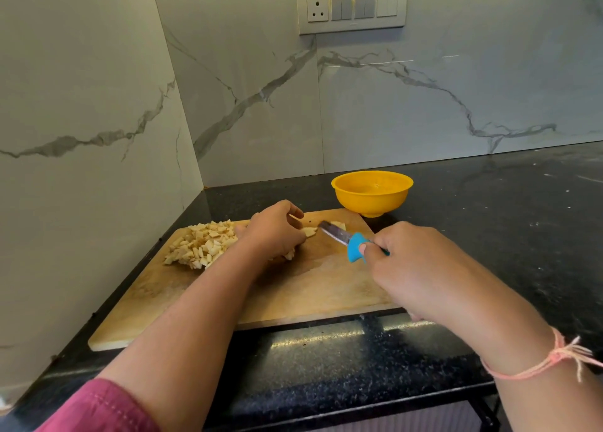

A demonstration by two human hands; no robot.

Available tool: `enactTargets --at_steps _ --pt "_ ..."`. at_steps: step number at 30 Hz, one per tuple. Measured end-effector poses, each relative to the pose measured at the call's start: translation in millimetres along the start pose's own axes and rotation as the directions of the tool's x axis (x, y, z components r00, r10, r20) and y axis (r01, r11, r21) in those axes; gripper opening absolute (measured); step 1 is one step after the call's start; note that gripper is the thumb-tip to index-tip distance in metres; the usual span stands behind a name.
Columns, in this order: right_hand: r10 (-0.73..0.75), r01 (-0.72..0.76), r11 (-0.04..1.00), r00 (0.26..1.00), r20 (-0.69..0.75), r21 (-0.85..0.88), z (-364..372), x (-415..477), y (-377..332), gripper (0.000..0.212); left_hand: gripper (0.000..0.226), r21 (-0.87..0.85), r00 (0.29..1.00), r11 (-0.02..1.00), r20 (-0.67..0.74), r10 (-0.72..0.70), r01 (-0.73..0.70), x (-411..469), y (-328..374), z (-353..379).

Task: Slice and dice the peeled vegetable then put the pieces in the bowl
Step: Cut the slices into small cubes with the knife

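A wooden cutting board (293, 288) lies on the dark counter. A heap of pale diced pieces (204, 244) sits at the board's far left. My left hand (275, 231) rests beside the heap with curled fingers over a pale vegetable piece (310, 232). My right hand (421, 265) grips a knife (339, 235) by its blue handle. The blade points left toward that piece, and another pale slice (339, 225) shows just behind it. A yellow bowl (372, 190) stands beyond the board's far right corner; it looks empty.
Marble walls close in at the left and back, meeting in a corner behind the board. A switch panel (350, 5) hangs on the back wall. The dark counter (489, 203) stretches to the right. The counter's front edge runs just below the board.
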State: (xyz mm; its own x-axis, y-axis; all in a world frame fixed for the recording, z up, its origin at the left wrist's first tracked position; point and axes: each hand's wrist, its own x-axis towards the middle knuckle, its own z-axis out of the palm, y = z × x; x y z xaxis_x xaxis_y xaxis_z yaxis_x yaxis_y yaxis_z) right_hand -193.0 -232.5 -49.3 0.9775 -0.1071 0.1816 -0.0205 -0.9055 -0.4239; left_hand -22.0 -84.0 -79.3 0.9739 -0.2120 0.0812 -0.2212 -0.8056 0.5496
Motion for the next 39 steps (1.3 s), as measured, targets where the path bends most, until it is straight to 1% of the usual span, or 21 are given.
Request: enactTargets --at_steps 4,6,11,16,20,23,26,28,30,35,37,39 --pt "-0.046 0.039 0.997 0.992 -0.114 -0.066 6.6 7.9 -1.2 0.031 0.031 0.069 0.999 0.997 -0.024 -0.027 0.029 -0.7 2.7 -0.8" --pt "-0.07 0.058 0.994 0.989 -0.132 -0.094 13.0 11.5 -3.8 0.03 0.031 0.082 0.998 0.996 -0.057 -0.037 0.041 -0.7 1.8 -1.3" --pt "-0.093 0.077 0.985 0.99 -0.102 -0.154 23.6 15.5 -16.3 0.025 0.028 0.068 0.992 0.994 -0.103 -0.08 0.087 -1.4 2.2 -1.3" --pt "-0.036 0.038 0.985 0.999 0.011 -0.168 30.1 26.0 -36.4 0.026 0.027 0.037 0.988 0.994 -0.116 -0.101 0.106 1.5 1.8 0.9" --pt "-0.088 0.089 0.984 0.996 0.018 -0.153 26.4 28.8 -39.2 0.024 0.023 0.046 0.979 0.99 -0.163 -0.125 0.134 -1.2 4.8 3.3" --pt "-0.096 0.105 0.983 0.993 0.066 -0.151 19.1 19.6 -34.3 0.024 0.025 0.049 0.977 0.989 -0.172 -0.126 0.136 -5.3 8.6 3.4" --pt "-0.121 0.137 0.968 0.989 0.084 -0.21 12.0 1.9 -28.4 0.005 0.027 0.026 0.976 0.99 -0.173 -0.13 0.137 -6.3 9.7 3.4" --pt "-0.133 0.151 0.958 0.987 0.093 -0.242 5.5 -7.9 -26.3 0.011 0.027 0.02 0.976 0.99 -0.172 -0.136 0.142 -6.5 8.9 2.8" --pt "-0.138 0.155 0.956 0.987 0.083 -0.25 0.1 -11.3 -24.1 0.01 0.026 0.01 0.975 0.989 -0.17 -0.142 0.146 -6.5 8.0 1.8" --pt "-0.125 0.115 0.971 0.992 -0.035 -0.211 5.7 0.3 -26.1 0.01 0.023 0.023 0.972 0.985 -0.167 -0.165 0.171 -8.4 10.4 -1.1" --pt "-0.12 0.11 0.974 0.992 -0.039 -0.196 12.8 7.3 -28.6 0.019 0.023 0.019 0.971 0.984 -0.165 -0.174 0.179 -8.0 10.3 -1.0" --pt "-0.111 0.107 0.977 0.994 -0.012 -0.183 19.4 14.6 -31.2 0.025 0.023 0.017 0.971 0.983 -0.163 -0.175 0.18 -6.6 9.3 -0.7"
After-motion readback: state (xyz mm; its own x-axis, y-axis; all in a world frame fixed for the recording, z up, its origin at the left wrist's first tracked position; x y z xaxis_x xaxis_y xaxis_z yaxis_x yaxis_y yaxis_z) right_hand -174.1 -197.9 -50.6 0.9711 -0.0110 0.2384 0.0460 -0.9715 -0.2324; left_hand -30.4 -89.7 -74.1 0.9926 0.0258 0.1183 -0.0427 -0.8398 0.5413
